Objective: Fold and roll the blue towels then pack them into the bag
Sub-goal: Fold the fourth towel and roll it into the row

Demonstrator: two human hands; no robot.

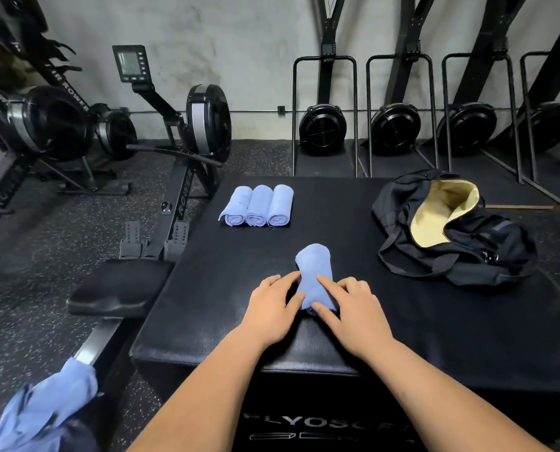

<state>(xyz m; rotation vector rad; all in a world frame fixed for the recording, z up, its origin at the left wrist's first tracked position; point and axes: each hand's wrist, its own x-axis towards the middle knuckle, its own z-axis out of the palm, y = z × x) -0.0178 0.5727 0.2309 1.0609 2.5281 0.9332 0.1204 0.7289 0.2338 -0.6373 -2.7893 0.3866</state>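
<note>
Both forearms are reaching forward over the near edge of the surface (pixel 402 347), meeting at the rolled blue towel (pixel 314 269) lying at its middle, left of the open bag (pixel 487 256). The left grip (pixel 270 308) is lying released, straight fingers pressing the towel's left side, while the right grip (pixel 357 309) is pinching its near end between index finger and thumb.

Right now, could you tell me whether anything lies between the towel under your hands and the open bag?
Nothing visible does: only bare box top separates the towel from the bag. The three rolled towels sit off to the left.
</note>
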